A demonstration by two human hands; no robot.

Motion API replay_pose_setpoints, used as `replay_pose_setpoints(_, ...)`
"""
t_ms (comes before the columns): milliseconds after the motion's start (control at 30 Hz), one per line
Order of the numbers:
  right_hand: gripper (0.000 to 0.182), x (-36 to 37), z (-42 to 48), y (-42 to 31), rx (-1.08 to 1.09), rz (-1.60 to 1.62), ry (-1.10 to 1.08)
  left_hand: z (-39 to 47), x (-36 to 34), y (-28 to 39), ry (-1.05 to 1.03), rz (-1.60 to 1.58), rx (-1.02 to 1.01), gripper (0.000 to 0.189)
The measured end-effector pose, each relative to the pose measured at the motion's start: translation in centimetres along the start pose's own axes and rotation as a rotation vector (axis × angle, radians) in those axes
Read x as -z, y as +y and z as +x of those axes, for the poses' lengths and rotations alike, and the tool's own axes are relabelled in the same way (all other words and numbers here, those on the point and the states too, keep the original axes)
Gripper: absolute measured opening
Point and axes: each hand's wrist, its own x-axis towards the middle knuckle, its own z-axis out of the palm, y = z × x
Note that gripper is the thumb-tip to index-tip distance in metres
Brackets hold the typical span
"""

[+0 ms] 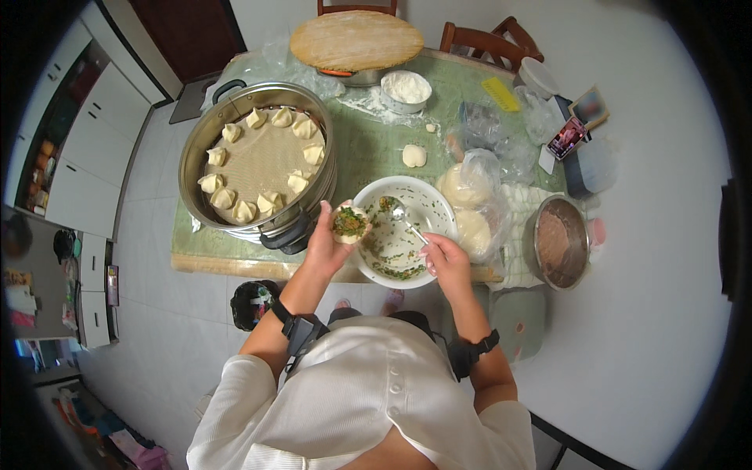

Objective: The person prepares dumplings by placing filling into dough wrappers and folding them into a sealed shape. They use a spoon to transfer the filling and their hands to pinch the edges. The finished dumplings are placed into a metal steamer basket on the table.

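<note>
On the fingers of my left hand [330, 238] lies a round dough wrapper [351, 239] topped with green and brown filling [349, 223], held at the left rim of a white bowl [445, 226]. My right hand [445, 258] grips the handle of a metal spoon [398, 212], whose bowl is inside the white bowl beside a bit of filling. Chopped greens cling to that bowl's wall and bottom. Several shaped dumplings [282, 117] stand in a ring on the mesh liner [258, 158] of a large metal steamer [188, 176] at the left. A small dough piece [414, 155] rests on the table behind the bowl.
A flour bowl [405, 91] and a round wooden board [357, 40] stand at the back of the green-covered table [370, 138]. Bagged dough [472, 232] sits right of the white bowl, with a metal bowl [560, 242] beyond it. A phone [567, 138] leans at the right.
</note>
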Motion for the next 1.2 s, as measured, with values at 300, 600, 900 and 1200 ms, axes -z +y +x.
replay_pose_setpoints(300, 0.036, -0.7, -1.9, -0.4, 0.833, -0.958, 0.024, 2.9, -4.4, -2.9, -0.05, -0.034, 0.128, 0.052)
replay_pose_setpoints(600, 0.025, -0.3, -2.3, -4.4, 0.577, -0.661, 0.047, 3.3, -4.6, -3.1, 0.015, -0.041, 0.102, 0.051)
replay_pose_setpoints(900, 0.023, 3.2, -2.1, -1.4, 0.525, -1.059, 0.086, 3.0, -4.8, -2.0, -0.118, -0.034, 0.069, 0.046)
replay_pose_setpoints(1200, 0.011, 2.0, -2.6, 0.5, 0.38, -1.339, -0.018, 1.6, -7.9, -1.5, -0.149, 0.051, 0.088, 0.038)
